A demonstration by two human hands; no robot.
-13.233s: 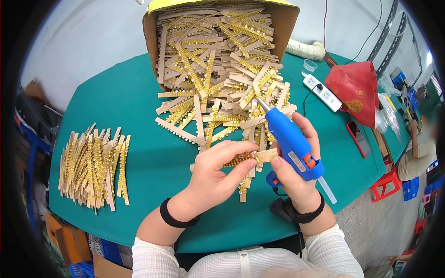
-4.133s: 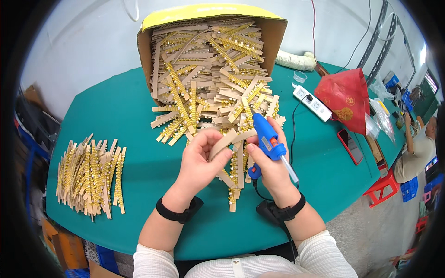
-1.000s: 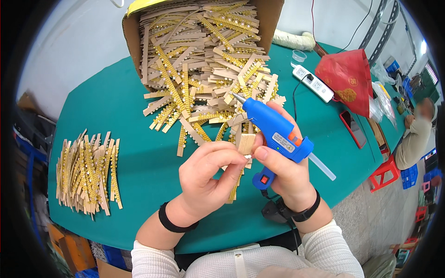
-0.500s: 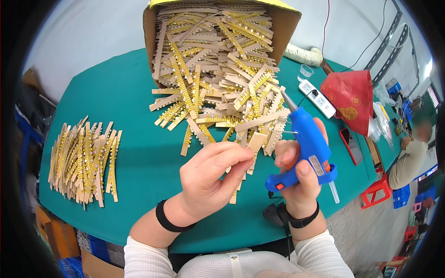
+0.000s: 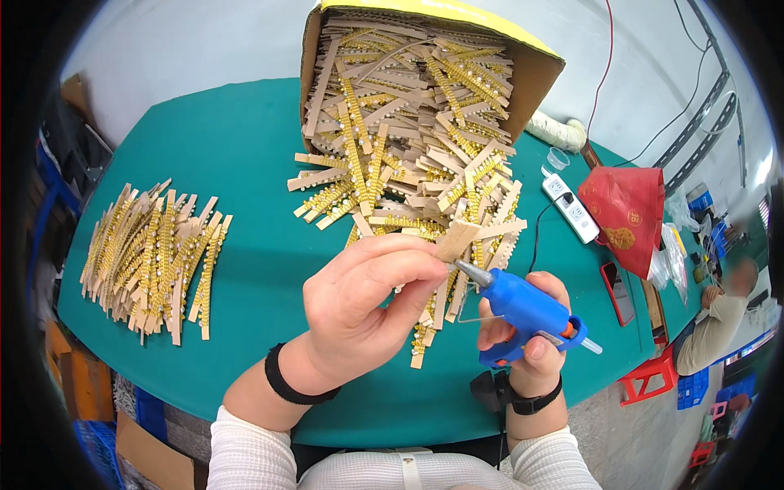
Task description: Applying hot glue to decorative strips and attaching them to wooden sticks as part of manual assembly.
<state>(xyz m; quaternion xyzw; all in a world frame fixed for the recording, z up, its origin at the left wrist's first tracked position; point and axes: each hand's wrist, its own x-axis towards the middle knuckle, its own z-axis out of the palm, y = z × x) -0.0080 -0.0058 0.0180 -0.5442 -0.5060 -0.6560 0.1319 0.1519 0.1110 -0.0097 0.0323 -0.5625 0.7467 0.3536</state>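
Observation:
My left hand (image 5: 374, 304) pinches a flat tan strip (image 5: 457, 242) between thumb and fingers; most of its length is hidden behind the hand. In my right hand (image 5: 529, 339) is a blue hot glue gun (image 5: 529, 305), its nozzle pointing left and touching or nearly touching the strip's end. A clear glue stick (image 5: 591, 346) sticks out of the gun's back. Beyond both hands, a tipped cardboard box (image 5: 531, 88) spills a heap of tan strips with gold trim and white beads (image 5: 384, 184) onto the table.
A pile of similar trimmed strips (image 5: 151, 265) lies on the green tabletop (image 5: 261, 278) at the left. To the right are a white power strip (image 5: 569, 206), a red bag (image 5: 625, 214) and a phone (image 5: 618, 296). Another person (image 5: 719, 322) sits farther right.
My right hand has swung the glue gun's nozzle down and left to the strip in my left hand. The whole view has shifted slightly.

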